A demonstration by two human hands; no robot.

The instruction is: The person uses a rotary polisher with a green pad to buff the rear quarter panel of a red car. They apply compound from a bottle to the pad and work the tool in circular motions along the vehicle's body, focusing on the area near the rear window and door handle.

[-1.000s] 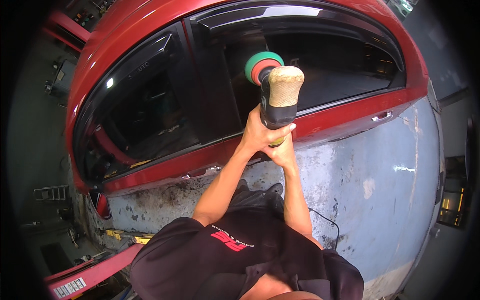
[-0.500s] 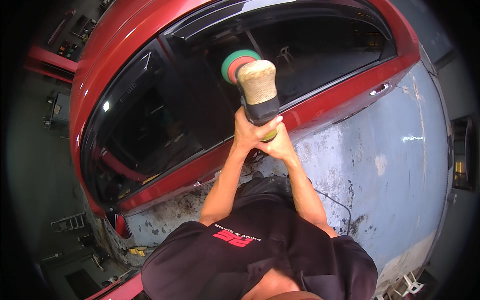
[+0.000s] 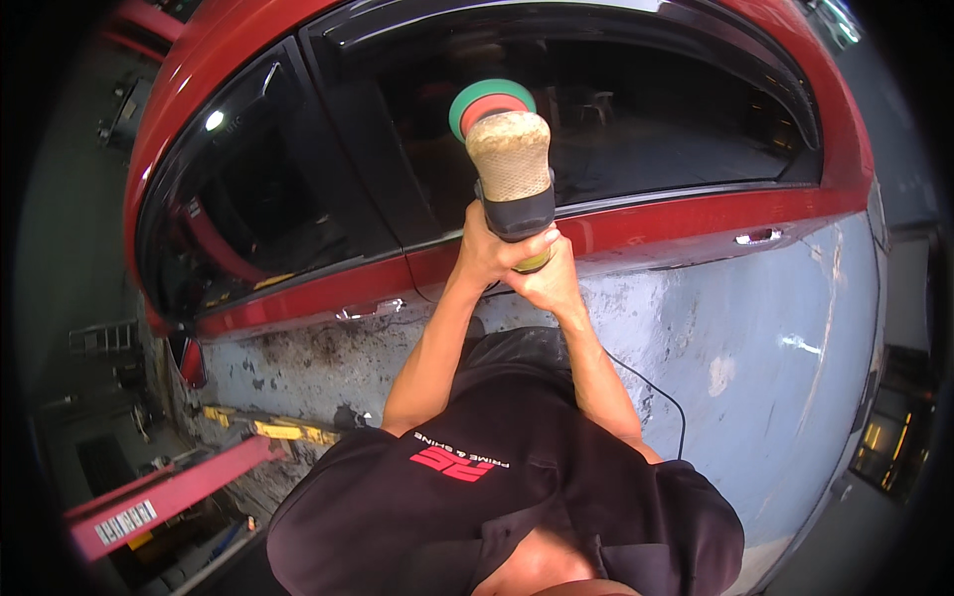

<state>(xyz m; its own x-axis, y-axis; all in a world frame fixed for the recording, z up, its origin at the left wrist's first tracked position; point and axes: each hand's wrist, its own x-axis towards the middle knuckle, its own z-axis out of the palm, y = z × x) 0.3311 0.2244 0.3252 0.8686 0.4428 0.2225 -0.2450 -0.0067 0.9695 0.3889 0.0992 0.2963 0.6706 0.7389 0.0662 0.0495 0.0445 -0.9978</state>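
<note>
Both my hands grip a car polisher [image 3: 511,159] with a worn tan head cover and a dark body. My left hand [image 3: 484,248] wraps its handle from the left, and my right hand [image 3: 554,278] closes round the same handle from the right, thumb on top. Beyond the tan cover shows a green and orange polishing pad [image 3: 487,95], held at the dark side window [image 3: 636,119] of a red car [image 3: 646,230]. Whether the pad touches the glass is hard to tell. The rest of the handle is hidden under my fingers.
A black cord [image 3: 656,389] trails along my right side. Door handles [image 3: 758,236] stick out from the car's side. On the left are the side mirror [image 3: 189,361] and a red lift arm [image 3: 179,489] with yellow parts. The bluish floor [image 3: 735,308] is worn and patchy.
My view has turned, so the car sits more level and the red lift arm shows more at lower left. Against the window, the polisher appears farther left. Both hands keep their grip.
</note>
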